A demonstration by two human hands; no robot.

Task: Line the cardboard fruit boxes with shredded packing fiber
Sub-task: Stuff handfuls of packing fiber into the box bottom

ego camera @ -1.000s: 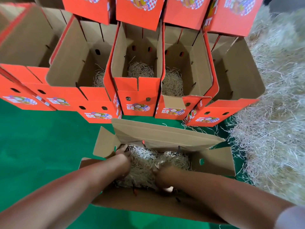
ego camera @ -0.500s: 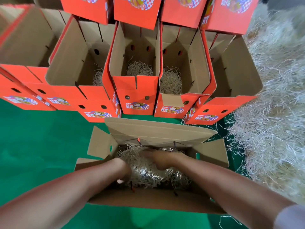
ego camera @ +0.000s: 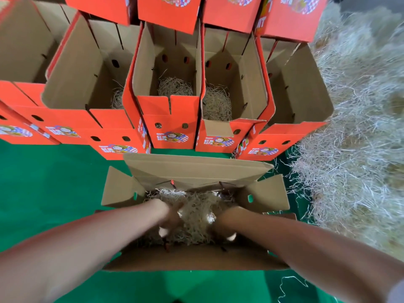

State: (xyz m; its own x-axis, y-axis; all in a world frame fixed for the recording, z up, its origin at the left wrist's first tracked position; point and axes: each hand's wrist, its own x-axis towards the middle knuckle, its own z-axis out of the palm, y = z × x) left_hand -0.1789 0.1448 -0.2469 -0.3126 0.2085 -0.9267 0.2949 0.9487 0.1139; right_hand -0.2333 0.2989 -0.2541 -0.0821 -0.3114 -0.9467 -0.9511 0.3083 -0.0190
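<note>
- Step in hand, as judged: bedding down the lining in the open box (ego camera: 196, 256), which lies flaps-out on the green surface (ego camera: 54, 182).
- The shredded fiber (ego camera: 196, 206) sits inside this box, covering its bottom.
- The left hand (ego camera: 171, 217) is sunk in the fiber in the box's left half and the right hand (ego camera: 225, 224) in its right half. Both are blurred, so the grip of either cannot be told.
- Behind the box stands a row of orange boxes (ego camera: 168, 119). Three show fiber, and the end box (ego camera: 306, 88) shows none from this angle.
- Right of the box lies the loose fiber heap (ego camera: 354, 138).
- Next move likely calls for spreading the wad evenly into the corners, then taking a fresh handful from the heap.
</note>
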